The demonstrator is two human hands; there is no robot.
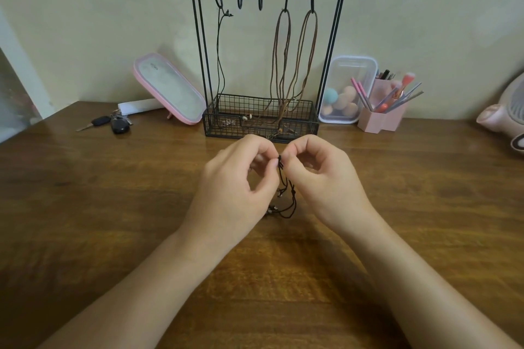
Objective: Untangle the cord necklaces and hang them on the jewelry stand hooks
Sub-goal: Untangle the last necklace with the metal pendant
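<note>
A wooden table [85, 207] is set against a pale wall [113, 22].
The wall is painted a greenish cream and is lit softly and evenly; the table top is of brown wood with a marked grain. Along its far edge a pink-framed mirror [170, 88] is leaned back, with a bunch of keys [113, 123] laid in front of it to the left. To the right a clear lidded box [347, 88] of makeup sponges is stood just behind a pink holder [381, 119] filled with brushes. A pink rounded object [504, 113] is cut off by the right edge.
</note>
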